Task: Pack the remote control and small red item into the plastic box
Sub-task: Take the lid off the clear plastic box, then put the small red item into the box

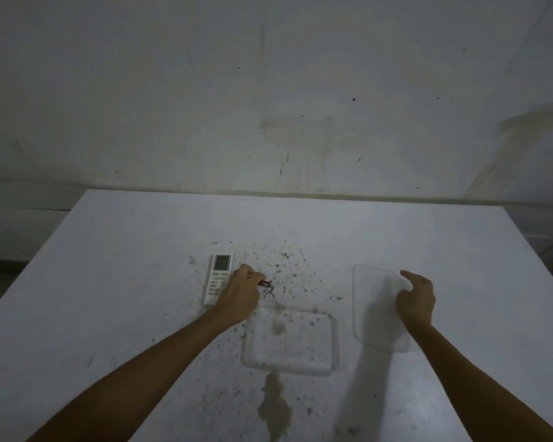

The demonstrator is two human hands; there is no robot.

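The left hand (241,290) pinches the small red item (264,283), with the remote control (217,280) just left of it. The right hand (416,298) grips the clear lid (374,314); the plastic box (289,338) sits between the forearms.

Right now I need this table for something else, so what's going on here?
A person is packing small things into a clear plastic box, which sits open and empty in front of them. Their left hand is closing on a small red item next to a white remote control. Their right hand holds the box's lid at the table, off to the right.
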